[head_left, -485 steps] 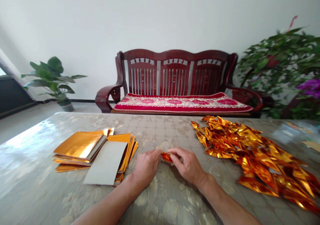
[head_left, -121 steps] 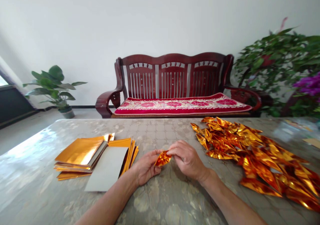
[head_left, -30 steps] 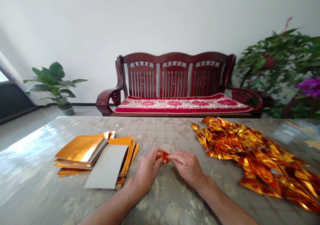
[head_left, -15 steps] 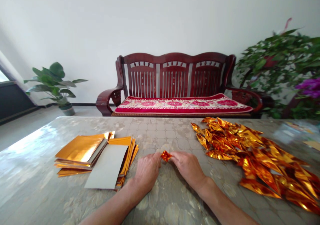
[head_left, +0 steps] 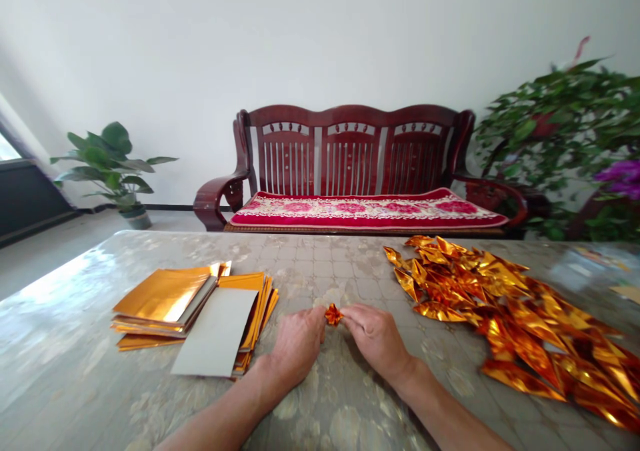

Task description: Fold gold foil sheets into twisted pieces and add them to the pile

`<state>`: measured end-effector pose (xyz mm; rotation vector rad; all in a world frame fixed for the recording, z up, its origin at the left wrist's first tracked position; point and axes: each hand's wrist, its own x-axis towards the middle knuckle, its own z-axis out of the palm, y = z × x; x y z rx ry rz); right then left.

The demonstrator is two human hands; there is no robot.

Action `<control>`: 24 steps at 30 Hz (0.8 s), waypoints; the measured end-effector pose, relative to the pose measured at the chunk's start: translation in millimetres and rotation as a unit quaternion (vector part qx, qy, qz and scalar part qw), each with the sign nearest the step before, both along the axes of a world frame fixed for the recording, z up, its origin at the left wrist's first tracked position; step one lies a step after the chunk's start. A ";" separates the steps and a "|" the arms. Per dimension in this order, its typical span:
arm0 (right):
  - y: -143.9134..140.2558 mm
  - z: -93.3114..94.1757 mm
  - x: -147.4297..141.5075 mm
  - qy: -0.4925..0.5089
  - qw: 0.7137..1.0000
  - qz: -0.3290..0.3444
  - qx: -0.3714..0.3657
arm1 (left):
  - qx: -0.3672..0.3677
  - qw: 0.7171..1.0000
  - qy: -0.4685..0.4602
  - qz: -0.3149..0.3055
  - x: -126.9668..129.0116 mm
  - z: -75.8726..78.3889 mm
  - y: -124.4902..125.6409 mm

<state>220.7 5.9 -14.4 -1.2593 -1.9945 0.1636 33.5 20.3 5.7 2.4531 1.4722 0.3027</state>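
A small folded piece of gold foil paper [head_left: 333,315] is pinched between both my hands just above the patterned table [head_left: 325,264]. My left hand [head_left: 299,347] grips its left side with thumb and fingertips. My right hand [head_left: 377,339] grips its right side the same way. Most of the piece is hidden behind my fingers. To the left lies a stack of flat gold foil sheets [head_left: 165,296], one sheet turned grey side up [head_left: 217,331]. A big pile of folded gold foil shapes [head_left: 505,304] spreads over the right side of the table.
Beyond the table stands a dark red wooden bench [head_left: 350,164] with a red flowered cushion. A potted plant [head_left: 113,167] stands on the floor at the left, and leafy plants with purple flowers [head_left: 575,131] at the right. Some clear wrapping [head_left: 585,264] lies at the table's far right.
Over the last second my hands stayed close together on the foil piece, shifting slightly and pressing it tighter. Four seconds ago the piece was wider and held higher.
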 end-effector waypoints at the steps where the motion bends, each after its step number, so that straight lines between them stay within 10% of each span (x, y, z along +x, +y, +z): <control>1: -0.8 0.8 -0.9 0.004 1.000 -0.002 0.001 | 0.000 1.000 0.010 -0.001 0.8 0.6 -0.4; 24: -13.7 9.1 -21.9 -0.055 0.997 -0.054 -0.014 | 0.029 0.993 0.116 -0.023 13.6 0.6 -12.4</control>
